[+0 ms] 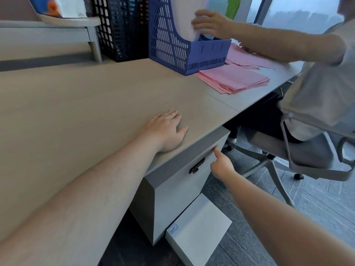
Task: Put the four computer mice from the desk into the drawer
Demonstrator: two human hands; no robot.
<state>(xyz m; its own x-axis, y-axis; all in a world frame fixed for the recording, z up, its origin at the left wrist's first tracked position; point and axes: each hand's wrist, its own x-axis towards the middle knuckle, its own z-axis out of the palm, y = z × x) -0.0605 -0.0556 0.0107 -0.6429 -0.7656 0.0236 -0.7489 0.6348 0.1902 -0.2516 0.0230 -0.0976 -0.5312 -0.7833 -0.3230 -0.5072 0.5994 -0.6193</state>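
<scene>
Down below the desk's near edge, the drawer [194, 169] sits pushed in, its grey front flush under the darker top band of the pedestal cabinet [169, 200]. A small black lock [196, 166] is fixed high on that front. No computer mice show on the desk or anywhere else in view; whether they lie inside the drawer cannot be told.

At the drawer's upper right corner, the right hand [221, 164] presses one extended finger against the front, the other fingers curled in toward the palm, gripping nothing. The left hand [166, 129] lies flat on the desk [76, 104] close to the near edge, directly above the cabinet, its fingers spread slightly and empty, with the forearm laid across the surface.

Below the drawer, a lower white panel [199, 227] juts outward from the cabinet and carries a small label at its top left corner.

Toward the desk's far right corner stands a blue perforated file holder [172, 45], with a black mesh holder [123, 27] just to its left. A stack of pink paper [234, 77] lies beside the blue holder. Another person's hand [208, 23] reaches into the top of the blue holder, touching white sheets; that person sits on a grey office chair [299, 156] at the right.
</scene>
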